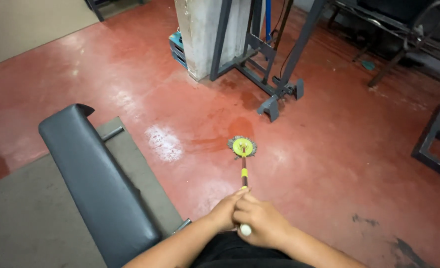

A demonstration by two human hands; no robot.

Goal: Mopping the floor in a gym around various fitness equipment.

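I hold a mop (243,168) out in front of me with both hands wrapped around the top of its handle. My left hand (225,211) grips the shaft from the nine o'clock side, its fingers closed around it and pointing toward twelve o'clock. My right hand (259,221) is closed over the same shaft just behind and at three o'clock of the left, touching it. The white end cap (245,230) of the handle peeks out below my right hand at six o'clock.

The shaft runs straight toward twelve o'clock from my hands, dark with a yellow-green band partway along. It ends in a round mop head (241,146) with a yellow-green disc and a grey fringe, resting on the red floor (329,149). The floor around the head looks wet and shiny.

At nine o'clock of my hands stands a black padded bench (96,183) on a grey mat (21,218). At twelve o'clock, well beyond the mop head, a grey metal frame (274,74) stands beside a concrete pillar (200,34).
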